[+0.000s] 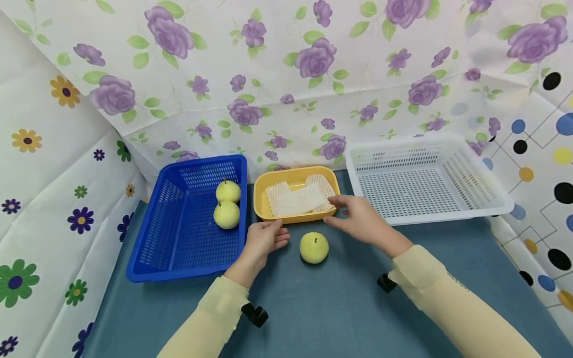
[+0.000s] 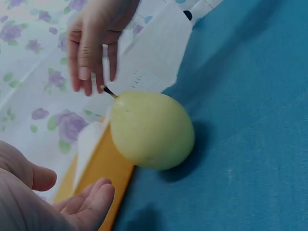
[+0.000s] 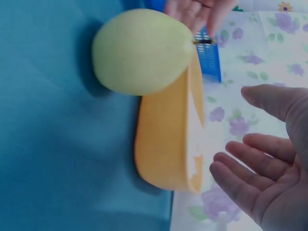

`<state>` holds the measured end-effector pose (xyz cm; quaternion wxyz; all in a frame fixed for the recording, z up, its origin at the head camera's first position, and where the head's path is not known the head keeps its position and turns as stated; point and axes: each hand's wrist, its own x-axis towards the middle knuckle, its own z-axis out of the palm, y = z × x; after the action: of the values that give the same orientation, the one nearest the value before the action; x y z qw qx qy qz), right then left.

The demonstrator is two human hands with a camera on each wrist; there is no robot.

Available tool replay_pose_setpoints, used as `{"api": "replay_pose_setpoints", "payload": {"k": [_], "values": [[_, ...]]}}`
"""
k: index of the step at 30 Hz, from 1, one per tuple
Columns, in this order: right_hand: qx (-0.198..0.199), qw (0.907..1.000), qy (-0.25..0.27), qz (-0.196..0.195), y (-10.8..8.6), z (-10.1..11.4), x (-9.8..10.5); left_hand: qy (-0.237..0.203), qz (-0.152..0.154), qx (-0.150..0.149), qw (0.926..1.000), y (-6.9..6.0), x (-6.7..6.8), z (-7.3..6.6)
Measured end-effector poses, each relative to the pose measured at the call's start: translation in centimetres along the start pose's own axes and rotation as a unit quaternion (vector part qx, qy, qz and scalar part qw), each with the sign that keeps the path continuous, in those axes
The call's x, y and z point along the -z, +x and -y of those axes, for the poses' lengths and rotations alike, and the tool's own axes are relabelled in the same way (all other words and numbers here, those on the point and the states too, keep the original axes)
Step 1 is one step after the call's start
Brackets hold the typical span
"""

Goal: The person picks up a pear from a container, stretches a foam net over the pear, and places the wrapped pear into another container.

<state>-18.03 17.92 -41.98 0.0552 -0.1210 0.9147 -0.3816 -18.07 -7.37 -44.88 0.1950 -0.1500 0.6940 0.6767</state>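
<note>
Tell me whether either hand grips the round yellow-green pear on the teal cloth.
No, visible gaps separate the pear from the left hand and the right hand.

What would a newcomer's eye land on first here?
Probably the lone pale-green pear on the blue-green tabletop, roughly between the left hand and right hand. Next, perhaps, the deep-blue basket at the picture's left, with two pears inside, and the yellow tub beyond the lone pear, holding white foam netting.

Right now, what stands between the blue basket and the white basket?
In the head view, the yellow tub, holding white nets, stands between the blue basket and the white basket; a pear sits in front of it.
</note>
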Motion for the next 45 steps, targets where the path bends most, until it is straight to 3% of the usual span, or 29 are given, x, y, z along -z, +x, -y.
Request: {"api": "replay_pose_setpoints", "payload": {"k": [4,9,13,23,30,36,45], "values": [[0.009,0.9989,-0.042,-0.017,1.3,0.5,0.4,-0.041,0.013,0.041,0.9982,0.7,-0.1,0.5],[0.023,0.994,-0.106,-0.012,3.0,1.2,0.7,-0.088,-0.006,0.068,0.9938,1.3,-0.2,0.7],[0.013,0.9886,-0.15,0.006,4.4,1.6,0.6,-0.109,-0.014,0.069,0.9915,1.5,-0.1,0.7],[-0.027,0.9812,-0.183,0.056,6.9,1.4,-0.3,-0.118,-0.017,0.062,0.991,2.1,-0.1,0.8],[-0.054,0.9684,-0.23,0.08,8.5,0.6,-0.7,-0.128,-0.04,0.069,0.9885,2.7,0.0,0.6],[-0.067,0.967,-0.223,0.103,9.2,0.0,-1.0,-0.134,-0.05,0.062,0.9877,2.9,-0.2,0.6],[-0.07,0.9806,-0.154,0.099,9.6,-0.4,-1.1,-0.135,-0.069,0.064,0.9863,3.2,-0.1,0.2]]}}
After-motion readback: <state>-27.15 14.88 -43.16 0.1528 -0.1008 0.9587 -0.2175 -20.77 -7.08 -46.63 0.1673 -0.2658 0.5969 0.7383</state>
